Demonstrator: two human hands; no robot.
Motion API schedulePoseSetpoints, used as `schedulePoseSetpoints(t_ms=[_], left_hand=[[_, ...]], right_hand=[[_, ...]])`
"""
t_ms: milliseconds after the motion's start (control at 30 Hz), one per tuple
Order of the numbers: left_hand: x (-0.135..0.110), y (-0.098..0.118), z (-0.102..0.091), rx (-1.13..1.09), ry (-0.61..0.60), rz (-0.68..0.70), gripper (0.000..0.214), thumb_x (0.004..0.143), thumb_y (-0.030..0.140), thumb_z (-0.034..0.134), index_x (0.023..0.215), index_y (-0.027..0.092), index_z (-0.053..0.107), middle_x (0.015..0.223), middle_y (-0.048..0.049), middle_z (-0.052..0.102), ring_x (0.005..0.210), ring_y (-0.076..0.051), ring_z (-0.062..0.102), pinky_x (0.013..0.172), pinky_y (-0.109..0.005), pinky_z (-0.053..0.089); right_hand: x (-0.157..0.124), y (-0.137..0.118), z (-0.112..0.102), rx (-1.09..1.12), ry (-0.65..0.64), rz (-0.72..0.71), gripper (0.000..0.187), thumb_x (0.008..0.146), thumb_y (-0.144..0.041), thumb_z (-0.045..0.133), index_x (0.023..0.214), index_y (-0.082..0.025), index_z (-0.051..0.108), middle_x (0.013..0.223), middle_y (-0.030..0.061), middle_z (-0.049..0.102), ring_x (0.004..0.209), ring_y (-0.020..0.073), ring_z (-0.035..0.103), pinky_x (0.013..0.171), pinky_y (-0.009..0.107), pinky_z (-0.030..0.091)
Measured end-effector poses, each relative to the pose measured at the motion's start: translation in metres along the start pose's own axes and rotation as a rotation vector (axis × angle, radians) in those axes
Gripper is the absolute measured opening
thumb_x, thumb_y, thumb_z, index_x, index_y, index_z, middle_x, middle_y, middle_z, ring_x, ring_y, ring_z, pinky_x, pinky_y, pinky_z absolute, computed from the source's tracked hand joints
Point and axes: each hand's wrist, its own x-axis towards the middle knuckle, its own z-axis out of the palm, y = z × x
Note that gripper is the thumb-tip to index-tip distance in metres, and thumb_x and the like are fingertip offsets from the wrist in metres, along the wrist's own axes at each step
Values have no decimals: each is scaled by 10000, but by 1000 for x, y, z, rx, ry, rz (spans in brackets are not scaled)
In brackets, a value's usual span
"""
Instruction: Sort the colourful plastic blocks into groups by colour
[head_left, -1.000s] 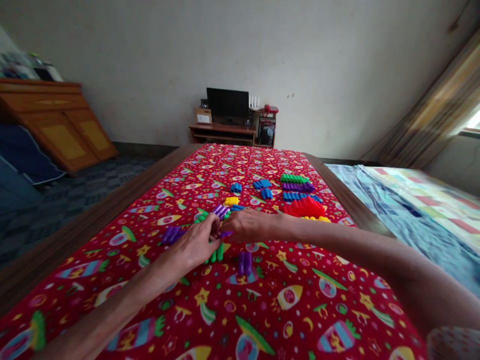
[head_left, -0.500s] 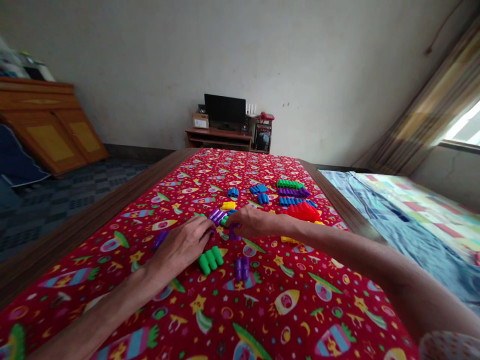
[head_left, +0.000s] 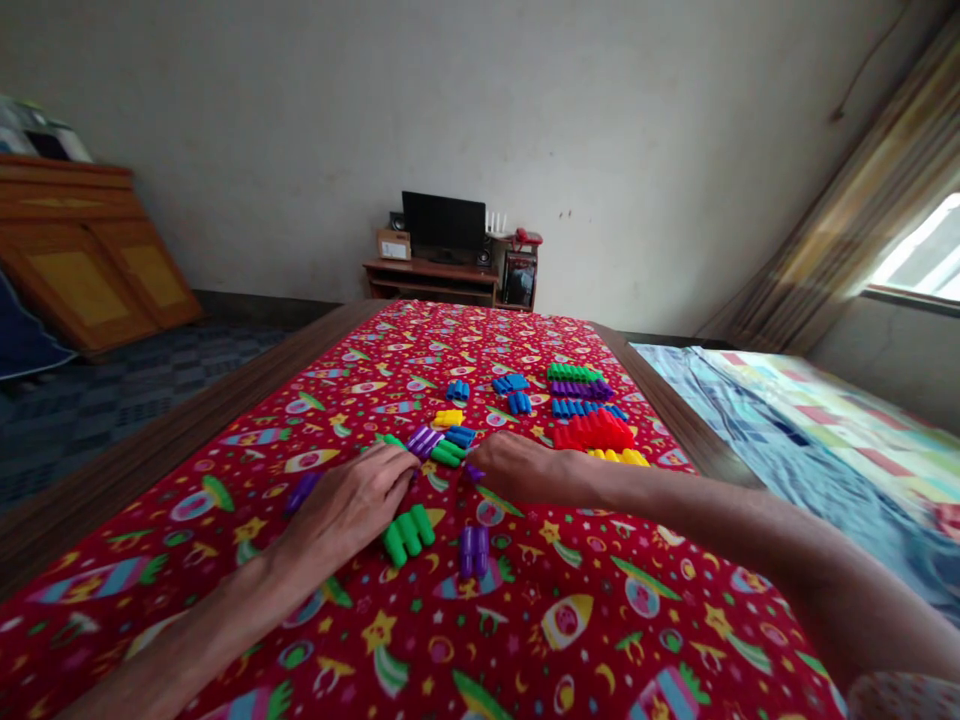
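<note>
My left hand (head_left: 361, 500) is low over the red cloth with its fingers curled in; a trace of purple plastic shows at the fingertips. My right hand (head_left: 504, 466) is closed around a purple plastic tube piece (head_left: 474, 473), mostly hidden by the fingers. Between and beyond the hands lie a striped purple-and-white row (head_left: 425, 441), a green row (head_left: 448, 453), a blue row (head_left: 460, 436) and a yellow row (head_left: 448, 418). Nearer me are a green row of tubes (head_left: 409, 535) and a purple pair (head_left: 474, 552). Another purple piece (head_left: 301, 494) is partly behind my left hand.
At the right stand sorted rows: green (head_left: 574, 373), purple (head_left: 581, 390), blue (head_left: 589, 410), red (head_left: 594, 431) and yellow (head_left: 619, 457). More blue pieces (head_left: 511, 383) lie farther back. The patterned cloth (head_left: 570, 560) covers a wooden table; a bed (head_left: 810, 430) is alongside.
My hands have drawn slightly apart, uncovering more of the green and blue rows between them. The purple piece in my right hand is now more hidden. The whole view has shifted a little.
</note>
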Motion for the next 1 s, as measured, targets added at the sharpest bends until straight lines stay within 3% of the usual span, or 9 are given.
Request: schedulePoseSetpoints(t_ms=[100, 200, 333, 400, 500, 633, 767, 867, 1000], left_hand=[[-2, -2, 2, -28, -3, 18, 280, 950, 228, 387, 907, 213, 664, 892, -46, 698, 816, -199, 652, 730, -306, 504], [-3, -1, 3, -61, -13, 33, 269, 957, 219, 389, 934, 214, 657, 888, -39, 694, 840, -197, 649, 757, -305, 503], [-4, 2, 0, -72, -13, 37, 264, 956, 220, 398, 935, 210, 661, 900, -41, 693, 836, -192, 648, 760, -304, 504], [-3, 2, -1, -58, -3, 37, 268, 959, 228, 398, 926, 208, 664, 904, -45, 695, 837, -193, 646, 764, -309, 505], [-3, 1, -2, -25, 12, 53, 273, 965, 230, 396, 905, 205, 661, 903, -51, 697, 842, -199, 644, 777, -318, 503], [-1, -2, -2, 32, 63, 85, 266, 960, 194, 393, 935, 195, 658, 921, -60, 697, 866, -208, 635, 816, -337, 490], [-1, -7, 2, 38, 84, 107, 253, 952, 170, 406, 945, 189, 658, 947, -58, 698, 902, -202, 628, 858, -328, 482], [-3, -11, 7, 18, 79, 120, 250, 945, 164, 416, 957, 195, 664, 964, -57, 702, 939, -202, 627, 892, -329, 481], [-5, -13, 11, 0, 86, 106, 269, 942, 175, 414, 961, 208, 681, 964, -56, 708, 946, -205, 634, 905, -341, 495]], right_hand=[[-7, 15, 2, 93, 74, -100, 339, 837, -46, 546, 1156, -115, 637, 1131, 128, 680, 1024, 189, 609, 863, 277, 484], [-12, 19, -5, 125, 78, -115, 332, 852, -104, 582, 1175, -155, 637, 1150, 107, 678, 1053, 192, 608, 901, 296, 475], [-6, 3, -9, 21, 25, -20, 276, 916, -322, 571, 1080, -123, 670, 1017, 148, 704, 907, 246, 652, 747, 341, 509], [-1, -5, -6, -48, -26, 5, 207, 925, -245, 542, 1002, -115, 683, 906, 140, 714, 775, 230, 657, 645, 328, 502], [3, 1, -5, -17, 19, -80, 176, 889, -139, 547, 1001, -126, 682, 885, 113, 718, 747, 192, 648, 640, 293, 499], [-10, 55, -26, 180, 170, -95, 236, 879, -158, 561, 1081, -154, 685, 977, 75, 728, 824, 141, 652, 717, 247, 489], [-36, 135, -42, 143, 277, 232, 257, 835, -154, 570, 1036, -180, 728, 964, 61, 746, 819, 153, 674, 722, 256, 482], [-55, 181, -33, 61, 230, 377, 300, 779, -112, 588, 1015, -211, 744, 957, 45, 755, 846, 175, 687, 766, 280, 494], [-70, 209, -12, 46, 176, 448, 284, 754, -101, 628, 993, -186, 756, 947, 74, 758, 838, 197, 691, 748, 281, 507]])
